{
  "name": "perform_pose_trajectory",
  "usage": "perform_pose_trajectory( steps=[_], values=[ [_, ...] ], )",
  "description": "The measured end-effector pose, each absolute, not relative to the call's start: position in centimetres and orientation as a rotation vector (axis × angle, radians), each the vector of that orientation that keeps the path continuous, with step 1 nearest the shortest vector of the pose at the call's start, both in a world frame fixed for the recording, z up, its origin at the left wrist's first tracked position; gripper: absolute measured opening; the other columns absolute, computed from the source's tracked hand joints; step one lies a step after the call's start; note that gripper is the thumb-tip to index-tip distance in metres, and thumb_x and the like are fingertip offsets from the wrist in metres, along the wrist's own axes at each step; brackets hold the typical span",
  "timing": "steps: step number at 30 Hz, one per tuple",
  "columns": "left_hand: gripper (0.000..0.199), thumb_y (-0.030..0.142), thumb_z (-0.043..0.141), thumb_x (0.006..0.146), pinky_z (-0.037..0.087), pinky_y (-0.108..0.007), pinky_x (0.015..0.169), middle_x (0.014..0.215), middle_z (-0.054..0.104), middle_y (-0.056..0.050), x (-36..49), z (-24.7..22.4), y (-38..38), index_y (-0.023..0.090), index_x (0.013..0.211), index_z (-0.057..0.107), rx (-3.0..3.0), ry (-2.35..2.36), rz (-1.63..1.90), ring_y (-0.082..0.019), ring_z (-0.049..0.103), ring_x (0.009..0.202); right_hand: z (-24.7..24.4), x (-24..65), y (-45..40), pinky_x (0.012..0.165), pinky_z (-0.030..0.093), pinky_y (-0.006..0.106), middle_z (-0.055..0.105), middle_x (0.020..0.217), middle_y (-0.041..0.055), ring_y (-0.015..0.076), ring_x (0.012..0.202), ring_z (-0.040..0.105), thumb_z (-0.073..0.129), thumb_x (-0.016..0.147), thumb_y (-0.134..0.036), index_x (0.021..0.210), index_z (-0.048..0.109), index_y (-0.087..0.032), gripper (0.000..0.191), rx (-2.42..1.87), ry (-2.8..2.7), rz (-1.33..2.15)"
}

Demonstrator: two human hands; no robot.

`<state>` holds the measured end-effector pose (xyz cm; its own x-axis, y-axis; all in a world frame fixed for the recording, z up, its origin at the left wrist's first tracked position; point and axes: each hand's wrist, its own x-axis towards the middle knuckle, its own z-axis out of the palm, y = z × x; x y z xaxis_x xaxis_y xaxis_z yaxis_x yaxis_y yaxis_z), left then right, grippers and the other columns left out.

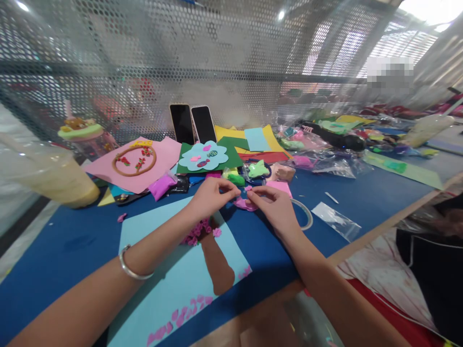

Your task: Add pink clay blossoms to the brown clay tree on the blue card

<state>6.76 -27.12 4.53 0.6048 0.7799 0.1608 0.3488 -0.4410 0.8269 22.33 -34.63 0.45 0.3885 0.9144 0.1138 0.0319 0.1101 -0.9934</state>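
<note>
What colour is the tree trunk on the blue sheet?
The trunk is brown, best seen in the head view.

"Which colours do you see at lower centre?"

"Pale blue paper (155, 289), a solid brown tree trunk (217, 265) and bunched pink blossoms (193, 236), with pink petals (181, 316) speckling the near edge. The tabletop (267, 260) is deep blue."

"And over at left?"

"Pink paper (167, 148) there, with a brown ring (132, 174) around red-and-green sprigs (140, 165)."

"Across the top?"

"Silvery grey mesh (231, 48), patterned all over with small round holes."
</note>
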Motion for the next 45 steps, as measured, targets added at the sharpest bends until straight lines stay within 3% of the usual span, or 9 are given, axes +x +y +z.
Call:
perform_pose_trajectory(
  steps=[3,7,14,20,38,45],
  values=[
    [0.025,0.040,0.069,0.067,0.044,-0.026,0.066,0.072,0.070,-0.005,6.8,4.8,-27.1,0.015,0.071,0.073,1.818,0.934,0.823,-0.016,0.059,0.068,0.5,22.3,-34.6,0.063,0.055,0.029,0.072,0.069,0.0039,0.0211,0.065,0.072,0.076,0.064,-0.039,0.078,0.069,-0.016,0.028,-1.277,-0.953,0.838],
    [0.029,0.042,0.074,0.063,0.043,-0.024,0.061,0.071,0.071,-0.005,7.1,5.0,-27.5,0.016,0.074,0.074,1.605,1.013,0.878,-0.015,0.058,0.064,0.8,22.2,-34.5,0.062,0.056,0.030,0.071,0.063,0.0030,0.0206,0.061,0.070,0.078,0.060,-0.039,0.075,0.068,-0.016,0.029,-1.222,-0.880,0.814],
    [0.030,0.041,0.072,0.066,0.041,-0.023,0.060,0.080,0.072,-0.005,7.9,5.3,-29.3,0.017,0.084,0.075,1.485,0.996,0.843,-0.014,0.058,0.069,1.2,22.2,-34.7,0.061,0.056,0.029,0.070,0.062,0.0014,0.0187,0.061,0.069,0.078,0.063,-0.036,0.077,0.068,-0.017,0.026,-1.136,-0.836,0.772],
    [0.023,0.018,0.062,0.068,0.043,-0.023,0.066,0.089,0.073,-0.005,8.3,6.0,-30.7,0.018,0.087,0.076,1.380,0.933,0.817,-0.018,0.062,0.087,1.1,22.4,-34.6,0.060,0.057,0.028,0.070,0.064,0.0000,0.0189,0.060,0.070,0.079,0.062,-0.033,0.075,0.069,-0.018,0.022,-1.113,-0.818,0.706],
    [0.027,0.014,0.062,0.065,0.038,-0.018,0.057,0.084,0.072,-0.005,8.5,5.8,-30.9,0.016,0.088,0.075,1.171,0.895,0.780,-0.010,0.056,0.072,1.2,22.1,-35.0,0.064,0.058,0.030,0.071,0.070,0.0020,0.0193,0.065,0.071,0.073,0.068,-0.030,0.076,0.068,-0.018,0.015,-1.172,-0.998,0.525],
    [0.026,0.015,0.064,0.060,0.042,-0.017,0.060,0.083,0.070,-0.006,8.5,5.8,-31.0,0.014,0.083,0.075,1.091,0.864,0.772,-0.012,0.057,0.076,1.2,22.1,-35.2,0.064,0.057,0.030,0.072,0.072,0.0034,0.0186,0.066,0.069,0.070,0.070,-0.028,0.077,0.069,-0.018,0.012,-1.260,-1.068,0.376]
  ],
)
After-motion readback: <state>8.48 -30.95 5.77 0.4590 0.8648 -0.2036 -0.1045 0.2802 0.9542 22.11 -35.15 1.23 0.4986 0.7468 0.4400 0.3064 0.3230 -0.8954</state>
